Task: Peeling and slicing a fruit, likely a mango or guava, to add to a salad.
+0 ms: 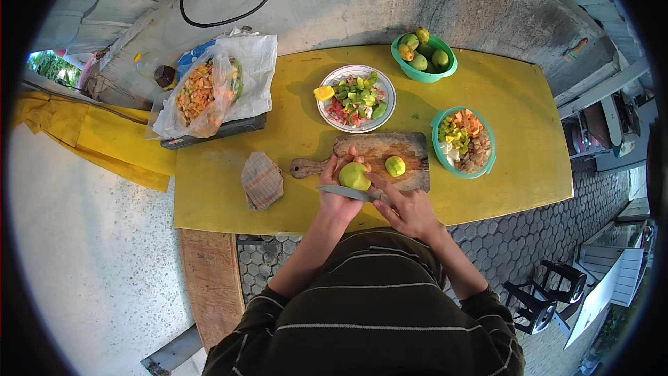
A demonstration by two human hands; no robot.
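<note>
My left hand cups a peeled yellow-green fruit above the front edge of a wooden cutting board. In my right hand is a knife, its blade pointing left along the near side of the fruit. The right index finger reaches to the fruit; the knife's handle is mostly hidden by the hand. A second peeled fruit rests on the right half of the board. Behind the board, a white plate holds green and reddish peelings, with a yellow piece at its left rim.
A green bowl of cut fruit, grouped by kind, stands right of the board. Farther back, a green basin holds several unpeeled fruits. A folded checked cloth and a plastic bag of orange pieces are leftward on the yellow table.
</note>
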